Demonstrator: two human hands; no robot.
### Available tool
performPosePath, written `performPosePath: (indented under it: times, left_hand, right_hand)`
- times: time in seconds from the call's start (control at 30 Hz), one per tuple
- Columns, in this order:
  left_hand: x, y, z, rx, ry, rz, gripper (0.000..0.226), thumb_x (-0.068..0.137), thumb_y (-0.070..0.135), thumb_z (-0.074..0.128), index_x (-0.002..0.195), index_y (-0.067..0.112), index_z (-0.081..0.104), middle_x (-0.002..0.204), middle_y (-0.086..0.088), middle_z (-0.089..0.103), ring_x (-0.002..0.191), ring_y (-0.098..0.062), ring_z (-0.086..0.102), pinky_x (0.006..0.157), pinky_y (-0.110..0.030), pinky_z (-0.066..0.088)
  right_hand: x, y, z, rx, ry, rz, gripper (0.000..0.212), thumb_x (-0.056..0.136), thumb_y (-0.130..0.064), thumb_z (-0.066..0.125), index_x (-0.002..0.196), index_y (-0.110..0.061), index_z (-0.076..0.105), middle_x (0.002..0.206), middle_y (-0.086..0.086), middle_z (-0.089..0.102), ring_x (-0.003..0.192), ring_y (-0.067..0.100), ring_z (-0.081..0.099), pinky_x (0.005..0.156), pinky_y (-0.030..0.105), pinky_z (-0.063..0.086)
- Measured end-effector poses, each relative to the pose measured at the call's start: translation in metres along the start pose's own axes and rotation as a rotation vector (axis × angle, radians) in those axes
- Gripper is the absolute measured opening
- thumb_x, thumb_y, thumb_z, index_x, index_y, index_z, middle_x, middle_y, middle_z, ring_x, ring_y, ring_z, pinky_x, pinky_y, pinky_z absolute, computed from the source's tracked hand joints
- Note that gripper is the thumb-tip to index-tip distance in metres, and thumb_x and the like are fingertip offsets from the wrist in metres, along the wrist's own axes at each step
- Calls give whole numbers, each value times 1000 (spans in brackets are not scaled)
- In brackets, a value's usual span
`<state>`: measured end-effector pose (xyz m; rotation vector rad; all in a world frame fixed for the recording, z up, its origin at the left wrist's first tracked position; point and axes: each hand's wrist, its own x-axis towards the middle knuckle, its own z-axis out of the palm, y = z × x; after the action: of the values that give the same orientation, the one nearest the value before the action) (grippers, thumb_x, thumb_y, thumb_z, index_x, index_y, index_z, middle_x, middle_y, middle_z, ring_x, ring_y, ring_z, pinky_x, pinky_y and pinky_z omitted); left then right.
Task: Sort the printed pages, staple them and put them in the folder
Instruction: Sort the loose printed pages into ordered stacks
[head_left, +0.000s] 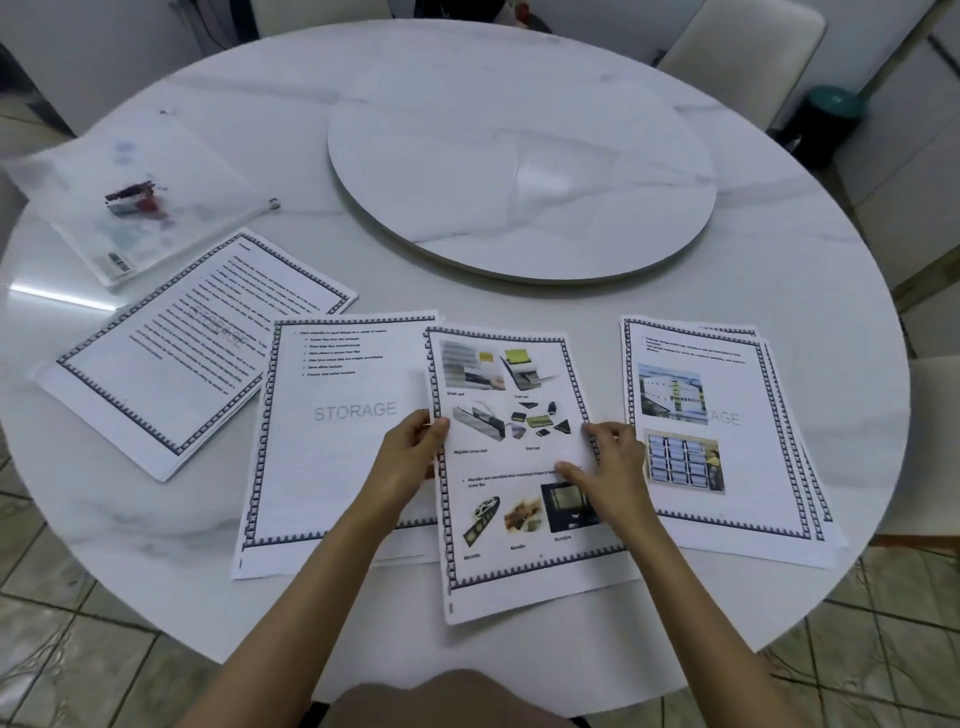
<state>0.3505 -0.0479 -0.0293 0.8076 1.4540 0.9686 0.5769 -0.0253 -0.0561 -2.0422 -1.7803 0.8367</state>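
Marble table (779, 270), left hand (410, 460) and right hand (613, 470) pinching opposite edges of picture page (511, 462)

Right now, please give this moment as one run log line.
phase: sorting | left hand: grips picture page, left edge | right hand: grips right edge | other piles: three | folder: far left

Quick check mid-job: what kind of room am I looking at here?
Probably a home dining room: a round marble-look table with a lazy Susan, padded white chairs around it, and a tiled floor.
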Motion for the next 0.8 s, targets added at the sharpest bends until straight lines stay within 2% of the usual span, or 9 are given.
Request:
performPosePath:
  times: [0.13,0.27,0.4,0.57,0.7,0.8]
  left_hand:
    - [1,4,-23,-8,30,-13,22,96,17,46,114,12,58,98,-3,68,83,-17,66,69,-20,55]
    - [0,9,-51,-3,84,12,22,96,13,47,115,12,56,100,-4,67,86,-20,66,73,-22,55]
    - [-2,11,-90,53,172,27,23,94,11,49,116,11,57,101,-6,67,86,-19,65,79,-26,50]
    - [-3,5,-142,170,333,9,20,93,11,50,112,14,58,106,-9,65,84,-19,63,79,-29,49]
    - [-2,-3,-163,311,448,-46,27,90,16,56,117,13,59,117,-10,62,103,-29,60,96,-46,46]
    - [1,-3,-163,317,444,-121,42,89,21,59,129,10,48,125,-11,57,111,-32,55,99,-49,43]
  right_hand:
    - [0,-1,5,-79,56,1,61,79,-23,72,131,-6,46,132,13,37,123,28,30,103,31,27]
    - [1,-1,2,-162,76,36,61,82,-26,69,133,-6,44,133,15,37,123,30,31,102,35,29]
    - [3,3,-2,-185,115,69,54,83,-21,67,130,-3,48,131,19,38,122,33,31,100,38,31]
    - [3,7,-4,-166,178,97,46,83,-12,66,125,1,52,127,25,42,118,38,35,95,40,32]
    - [-1,5,5,-137,210,53,42,83,-7,64,123,3,54,121,27,45,114,40,38,94,42,34]
    - [-4,0,11,-117,229,50,41,84,-7,63,123,3,54,121,26,45,115,40,37,94,42,35]
